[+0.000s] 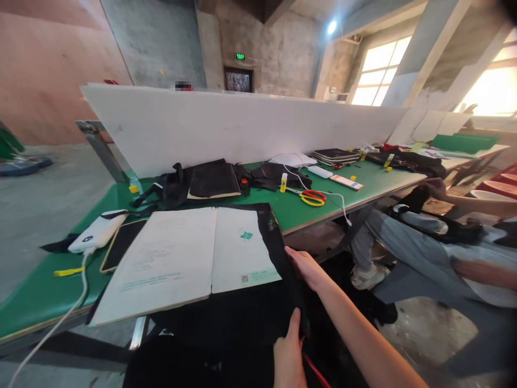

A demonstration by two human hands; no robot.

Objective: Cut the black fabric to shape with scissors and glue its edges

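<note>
An open book [181, 253] with white printed pages lies at the near edge of the green table, over black cloth [242, 318] that hangs below it. My right hand [309, 269] grips the cloth's right edge, beside the right page. Nearer to me, my left hand [291, 345] holds the same edge lower down, thumb on top. The fingers of both hands are partly hidden by the cloth. A small green mark shows on the right page.
A white power bank [98, 230] with a cable and a phone [121, 245] lie left of the book. Behind are a black book [214, 180], glue stick [283, 182], scissors [313, 198] and white partition [242, 126]. Another person's legs [424, 242] are at the right.
</note>
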